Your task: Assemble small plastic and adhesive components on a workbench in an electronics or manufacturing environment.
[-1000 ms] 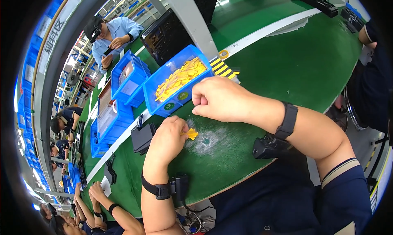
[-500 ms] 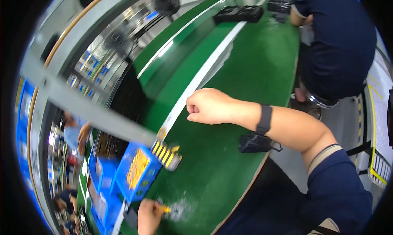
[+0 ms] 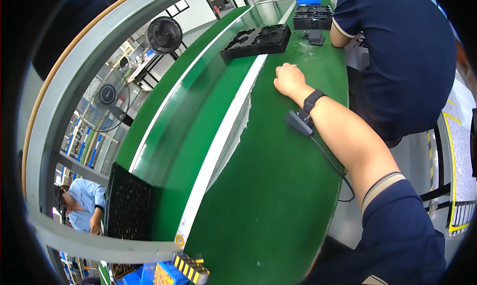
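A: In the head view, where is the right hand?

B: The bare right hand [image 3: 289, 80] stretches toward the far right, over the green tabletop [image 3: 268, 185]. Its fingers are curled in; at this angle I can't tell whether they hold anything. The left hand is out of view.

A: What's nearest to it?

B: A wide, flat stack of black moulded plastic trays [image 3: 256, 41], farther off and to the left, apart from the hand and lying partly over the long white strip [image 3: 218, 141]. Farther away, to the right, are small dark grey rectangular blocks [image 3: 314, 37], close to the arm of a co-worker in a navy shirt [image 3: 392, 61].

A: What could go wrong?

B: The thin black cable [image 3: 343, 175] from the boxy black wrist device [image 3: 299, 122] droops at the table's right edge, so a longer reach might snag it or pull it taut. A careless sweep left could knock the trays out of line. Reaching toward the blocks risks bumping the co-worker, because space there looks tight.
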A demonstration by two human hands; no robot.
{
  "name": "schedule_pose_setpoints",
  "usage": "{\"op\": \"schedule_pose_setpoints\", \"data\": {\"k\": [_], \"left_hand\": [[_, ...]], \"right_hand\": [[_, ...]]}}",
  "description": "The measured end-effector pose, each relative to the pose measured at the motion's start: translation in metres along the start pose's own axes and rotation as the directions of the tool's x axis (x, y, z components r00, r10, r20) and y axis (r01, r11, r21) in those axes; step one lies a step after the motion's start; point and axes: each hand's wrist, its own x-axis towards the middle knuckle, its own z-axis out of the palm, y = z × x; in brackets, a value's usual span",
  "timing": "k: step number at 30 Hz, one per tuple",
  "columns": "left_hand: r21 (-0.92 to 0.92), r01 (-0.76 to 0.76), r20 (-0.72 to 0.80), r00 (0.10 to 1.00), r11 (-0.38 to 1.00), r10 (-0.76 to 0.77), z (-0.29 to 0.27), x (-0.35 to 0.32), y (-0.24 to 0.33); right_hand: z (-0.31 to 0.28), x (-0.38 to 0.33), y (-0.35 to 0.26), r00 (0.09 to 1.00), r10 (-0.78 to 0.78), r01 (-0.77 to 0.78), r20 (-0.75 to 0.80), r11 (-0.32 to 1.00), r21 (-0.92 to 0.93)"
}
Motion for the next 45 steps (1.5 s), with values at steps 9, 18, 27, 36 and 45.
{"op": "schedule_pose_setpoints", "data": {"k": [9, 18, 27, 36, 45], "left_hand": [[-0.006, -0.075, -0.143, 0.987, 0.997, 0.073, 0.000, -0.001, -0.008], [-0.063, 0.249, -0.649, 0.726, 0.967, -0.229, -0.067, 0.033, 0.040], [0.198, 0.208, -0.701, 0.713, 0.958, -0.009, -0.059, 0.085, -0.028], [0.151, -0.056, -0.560, 0.818, 0.987, 0.132, -0.048, 0.090, -0.016], [-0.183, -0.475, -0.514, 0.793, 0.861, 0.328, -0.013, 0.004, 0.044]], "right_hand": [[0.013, 0.092, 0.093, 0.970, 0.178, -0.225, -0.163, 0.912, -0.344], [0.011, 0.158, 0.148, 0.886, 0.458, -0.437, -0.076, 0.768, -0.469], [0.024, 0.147, 0.169, 0.968, 0.252, -0.227, -0.003, 0.867, -0.444], [-0.029, -0.007, 0.147, 0.936, -0.352, 0.316, 0.024, 0.808, -0.497], [-0.169, -0.290, -0.109, 0.449, -0.856, 0.531, 0.256, 0.486, 0.694]]}}
